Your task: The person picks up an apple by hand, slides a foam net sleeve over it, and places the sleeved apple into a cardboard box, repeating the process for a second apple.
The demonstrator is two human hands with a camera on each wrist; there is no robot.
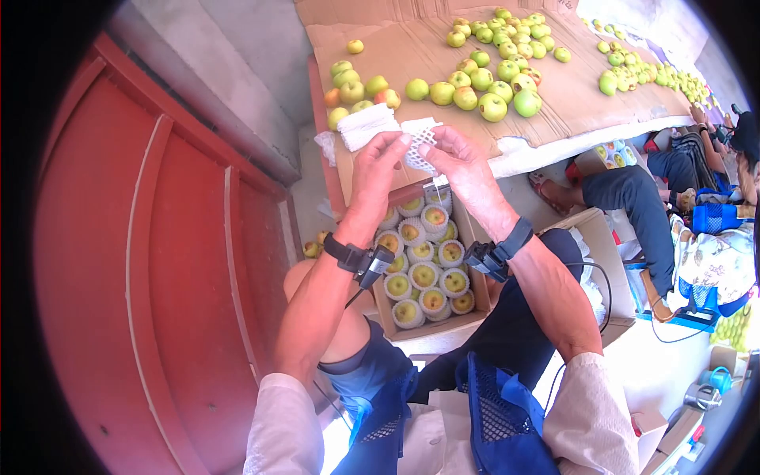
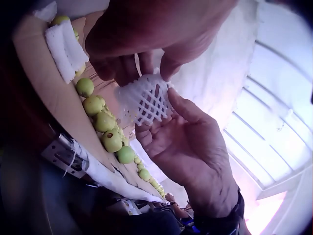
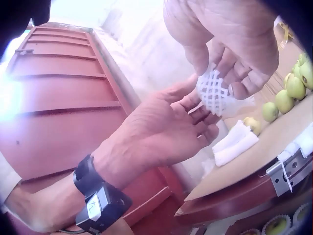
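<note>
A white foam fruit net (image 1: 418, 155) is stretched between my two hands above the near edge of the cardboard-covered table. My left hand (image 1: 375, 170) pinches one side of it with thumb and fingers. On the other side, my right hand (image 1: 469, 176) grips it, thumb against the mesh. Both wrist views show the net's open diamond lattice (image 2: 152, 102), with no apple inside. A stack of flat white foam nets (image 1: 366, 127) lies on the table just beyond my left hand. Below my hands stands a carton (image 1: 385, 310) of apples (image 1: 424, 275) in foam nets.
Loose green apples (image 1: 492, 107) are spread over the cardboard (image 1: 570, 103). A red door (image 1: 194, 317) is close on the left. To the right stand an open box (image 1: 613, 273) with white foam and another seated person's leg (image 1: 633, 198). A metal latch (image 3: 288, 171) is on the table's edge.
</note>
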